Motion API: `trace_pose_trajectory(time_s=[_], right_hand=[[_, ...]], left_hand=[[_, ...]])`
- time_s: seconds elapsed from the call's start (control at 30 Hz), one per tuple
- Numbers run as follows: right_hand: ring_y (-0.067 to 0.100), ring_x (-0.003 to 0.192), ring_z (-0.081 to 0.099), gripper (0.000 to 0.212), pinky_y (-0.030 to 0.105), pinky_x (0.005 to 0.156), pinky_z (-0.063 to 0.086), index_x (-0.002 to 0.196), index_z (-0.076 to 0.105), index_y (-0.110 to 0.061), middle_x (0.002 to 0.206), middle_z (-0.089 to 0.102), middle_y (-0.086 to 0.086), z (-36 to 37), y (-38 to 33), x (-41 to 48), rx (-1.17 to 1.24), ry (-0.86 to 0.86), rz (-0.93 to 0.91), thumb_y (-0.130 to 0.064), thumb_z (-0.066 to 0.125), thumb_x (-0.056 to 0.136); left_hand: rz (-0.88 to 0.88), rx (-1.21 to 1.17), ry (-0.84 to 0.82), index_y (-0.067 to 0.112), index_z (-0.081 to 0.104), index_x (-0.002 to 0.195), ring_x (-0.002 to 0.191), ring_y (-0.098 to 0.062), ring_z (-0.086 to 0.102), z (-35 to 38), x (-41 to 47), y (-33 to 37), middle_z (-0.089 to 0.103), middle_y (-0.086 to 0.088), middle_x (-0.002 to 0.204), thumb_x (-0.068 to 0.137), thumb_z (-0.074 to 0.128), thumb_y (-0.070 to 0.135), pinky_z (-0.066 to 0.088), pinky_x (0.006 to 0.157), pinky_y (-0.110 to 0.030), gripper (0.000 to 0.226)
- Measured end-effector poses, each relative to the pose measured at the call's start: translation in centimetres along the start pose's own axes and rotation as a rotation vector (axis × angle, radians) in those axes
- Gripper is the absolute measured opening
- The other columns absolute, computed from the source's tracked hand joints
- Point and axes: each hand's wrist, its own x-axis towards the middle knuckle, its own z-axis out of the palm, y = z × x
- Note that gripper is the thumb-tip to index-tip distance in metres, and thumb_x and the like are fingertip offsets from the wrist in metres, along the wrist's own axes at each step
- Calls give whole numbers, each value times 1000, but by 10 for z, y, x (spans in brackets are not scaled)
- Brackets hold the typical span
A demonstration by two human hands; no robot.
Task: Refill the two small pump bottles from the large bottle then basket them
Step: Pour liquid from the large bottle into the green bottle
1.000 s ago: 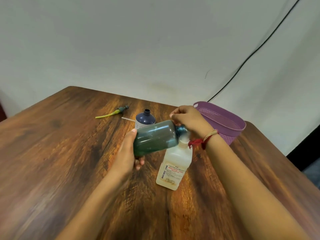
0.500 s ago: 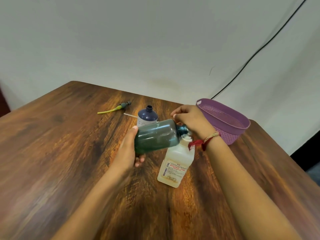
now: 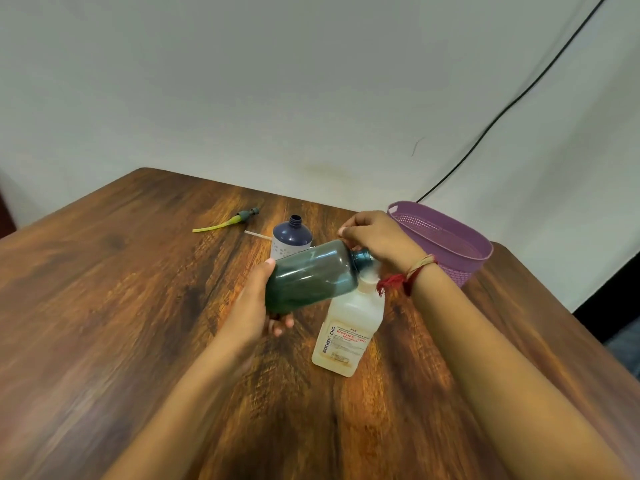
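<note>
**Two hands tip a green bottle over a large bottle on a wooden desk**

The left hand (image 3: 258, 306) cups the round base of a smooth, see-through green bottle (image 3: 311, 275), thumb on top and fingers curled beneath. The bottle is held off the desk, lying almost sideways with its threaded neck pointing right. The right hand (image 3: 377, 237), fingers bent, grips the bottle's shoulder and neck. A red and tan thread bracelet (image 3: 408, 277) circles that wrist.

Just under the neck stands the large bottle (image 3: 349, 334), near the desk's middle. It is squarish, cloudy white plastic with a pale label in red print.

Behind the green bottle stands a small dark blue bottle (image 3: 292, 237), round-shouldered, its neck uncapped. Beside it lies a thin white tube (image 3: 258, 235). Nearer the far edge lies a grey pump head with a yellow-green tube (image 3: 235, 220).

An oval purple basket (image 3: 460, 271) of perforated plastic sits at the far right corner. The desk (image 3: 138, 306) is glossy brown wood grain.
</note>
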Motion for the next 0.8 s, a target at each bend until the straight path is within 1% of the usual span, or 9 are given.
trace_pose_trajectory(time_s=[0.07,0.13,0.2,0.33,0.43,0.53,0.63,0.7,0.8], right_hand=[[14,75,60,18,33,78,52,75,63,-18,82,66,-2,-1,-2,1,0,10,-8,-14,57,91],[14,69,59,22,33,75,53,73,63,-15,85,67,5,1,0,1,99,3,18,-6,54,91],[17,74,61,25,38,81,55,71,63,-15,83,67,5,3,2,-1,134,-5,43,-1,53,90],[19,79,64,19,42,86,55,74,64,-18,78,67,-1,2,0,-1,46,9,14,-13,57,90],[19,79,64,13,36,78,55,79,65,-19,81,67,-3,0,-2,3,-50,30,-28,-19,58,91],[17,73,62,20,36,80,55,76,64,-15,86,67,7,4,4,3,111,-26,53,-4,55,90],[20,81,64,22,42,86,55,73,64,-17,83,66,0,4,4,3,72,-39,57,-3,56,88],[21,86,65,21,43,87,54,72,63,-20,82,65,-7,2,0,3,9,-7,14,-8,57,87],[24,83,68,20,45,83,55,72,61,-27,81,68,-5,1,0,4,-43,130,-38,-18,57,88]], left_hand=[[7,-10,-8,22,57,93,48,-10,50,1,1,1,59,-5,74,101,31,46,36,45,-21,36],[2,-13,-6,23,57,94,49,-10,50,2,1,0,60,-6,78,101,30,46,36,46,-21,36],[-11,-10,-2,24,56,96,50,-10,51,2,1,-2,61,-7,85,100,30,47,37,46,-19,36],[-18,-12,-11,23,56,97,50,-10,51,2,-1,-1,60,-8,83,100,30,47,38,45,-19,36],[1,-42,7,23,57,93,49,-11,50,4,0,-1,60,-5,75,101,30,45,37,48,-23,35],[4,-53,23,23,56,91,49,-12,49,6,1,-4,59,-5,71,101,30,44,36,53,-27,36],[-6,-51,33,23,56,93,50,-12,50,6,2,-6,60,-6,75,101,30,45,36,53,-27,35],[-1,-56,35,22,57,93,50,-12,50,4,2,-4,61,-5,72,101,31,44,36,52,-27,34],[19,-78,37,21,58,92,49,-12,50,5,3,-2,62,-2,65,101,33,42,35,50,-27,34]])
